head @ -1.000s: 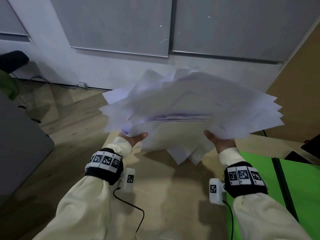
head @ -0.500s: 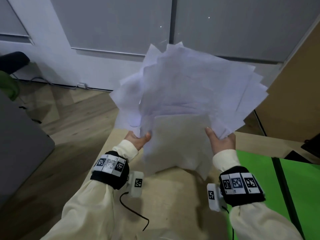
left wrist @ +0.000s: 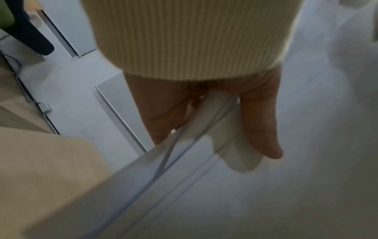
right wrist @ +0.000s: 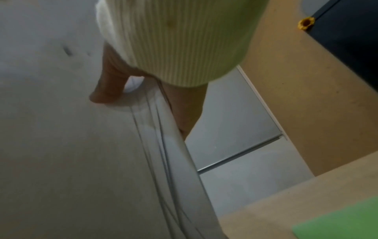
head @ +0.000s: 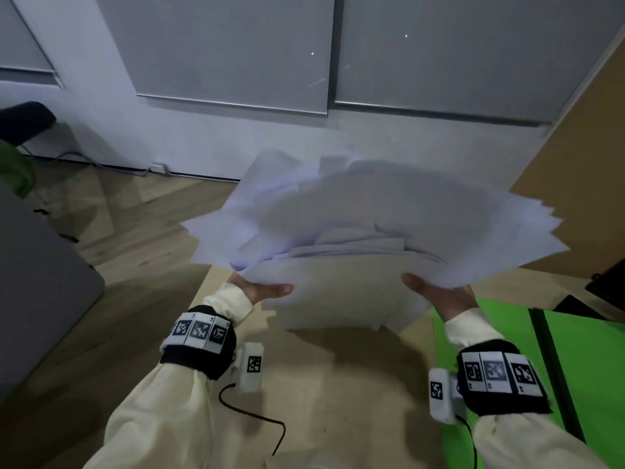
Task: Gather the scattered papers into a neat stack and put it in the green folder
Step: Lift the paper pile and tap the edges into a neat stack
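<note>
A loose, fanned bundle of white papers (head: 372, 228) hangs in the air above the wooden table (head: 338, 384), its sheets uneven and blurred. My left hand (head: 260, 289) grips the bundle's near left edge, thumb on top. My right hand (head: 436, 292) grips its near right edge the same way. In the left wrist view the paper edge (left wrist: 204, 121) runs between thumb and fingers. The right wrist view shows the sheets (right wrist: 163, 129) pinched likewise. The open green folder (head: 592, 360) lies flat on the table at the right, below my right wrist, also seen as a green folder corner (right wrist: 343, 223).
The table ends at the left, with wooden floor (head: 118, 231) beyond. A grey cabinet or desk side (head: 40, 282) stands at the far left. White wall and grey panels (head: 236, 62) rise ahead. A brown board (head: 575, 157) and dark items (head: 605, 286) stand at the right.
The bundle was tilted upright half a second ago; now it has dropped back flatter and lower, fanned wider. Both hands kept their hold and moved down slightly.
</note>
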Available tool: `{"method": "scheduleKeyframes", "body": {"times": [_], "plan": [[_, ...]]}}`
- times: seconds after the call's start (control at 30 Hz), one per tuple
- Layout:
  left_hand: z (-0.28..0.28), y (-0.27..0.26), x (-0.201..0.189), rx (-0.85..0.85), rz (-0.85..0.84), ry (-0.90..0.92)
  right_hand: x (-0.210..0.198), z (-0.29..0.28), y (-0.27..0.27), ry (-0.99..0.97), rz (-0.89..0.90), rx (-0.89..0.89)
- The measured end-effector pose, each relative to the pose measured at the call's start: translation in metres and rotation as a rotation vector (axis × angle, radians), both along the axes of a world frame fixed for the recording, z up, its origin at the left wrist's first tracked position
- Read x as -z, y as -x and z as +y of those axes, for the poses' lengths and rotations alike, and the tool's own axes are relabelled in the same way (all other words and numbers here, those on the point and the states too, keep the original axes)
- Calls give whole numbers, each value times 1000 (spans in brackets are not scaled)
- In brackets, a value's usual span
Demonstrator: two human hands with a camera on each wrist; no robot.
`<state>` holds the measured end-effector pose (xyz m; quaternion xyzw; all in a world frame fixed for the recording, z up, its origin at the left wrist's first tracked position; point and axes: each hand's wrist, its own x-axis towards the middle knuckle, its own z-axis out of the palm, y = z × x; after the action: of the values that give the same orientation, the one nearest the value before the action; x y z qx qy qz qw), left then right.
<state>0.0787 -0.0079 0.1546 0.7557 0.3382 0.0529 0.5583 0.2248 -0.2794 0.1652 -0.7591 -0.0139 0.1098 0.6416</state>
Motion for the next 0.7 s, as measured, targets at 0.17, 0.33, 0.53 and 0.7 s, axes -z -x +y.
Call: {"method": "scheduleKeyframes", "body": {"times": [0.17, 0.33, 0.53, 0.7], "plan": [[-1, -13, 6, -19, -26, 47, 1, 9, -7, -19, 3, -37], [-2, -19, 7, -68, 10, 75, 2, 9, -11, -43, -14, -27], [0, -16, 16, -141, -43, 131, 12, -3, -10, -97, 127, -151], [-1, -15, 16, -119, -135, 196, 27, -10, -7, -71, 217, -290]]}}
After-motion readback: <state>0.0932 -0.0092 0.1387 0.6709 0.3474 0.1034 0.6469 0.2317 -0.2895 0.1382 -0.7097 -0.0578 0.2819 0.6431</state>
